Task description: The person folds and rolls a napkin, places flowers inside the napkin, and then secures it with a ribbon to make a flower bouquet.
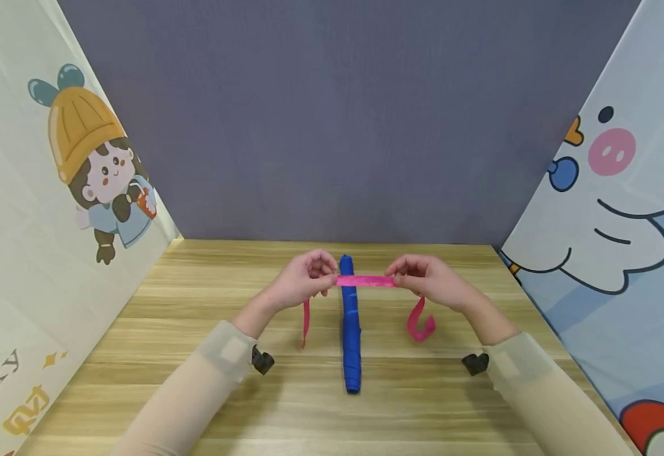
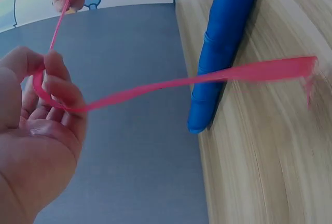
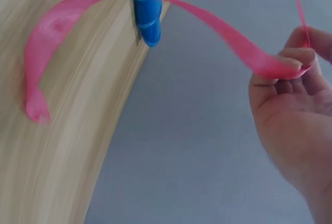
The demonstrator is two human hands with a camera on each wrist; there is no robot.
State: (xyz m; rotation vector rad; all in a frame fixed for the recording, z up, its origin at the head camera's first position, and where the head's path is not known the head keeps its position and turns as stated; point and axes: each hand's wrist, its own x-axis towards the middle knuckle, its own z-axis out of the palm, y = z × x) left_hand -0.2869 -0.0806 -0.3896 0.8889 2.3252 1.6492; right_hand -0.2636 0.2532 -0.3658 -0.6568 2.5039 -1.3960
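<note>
We count one pink ribbon (image 1: pixel 366 280), held taut across and apparently above one blue roll (image 1: pixel 351 335) lying on the tabletop (image 1: pixel 417 399). Our two forearms (image 1: pixel 195 380) reach forward, left hand (image 1: pixel 308 277) and right hand (image 1: pixel 430 280) pinching the ribbon between bent fingers (image 2: pixel 58 66).

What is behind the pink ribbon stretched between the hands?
In the head view, a blue roll on the wooden table passes behind the pink ribbon; the ribbon hides the piece it crosses.
</note>
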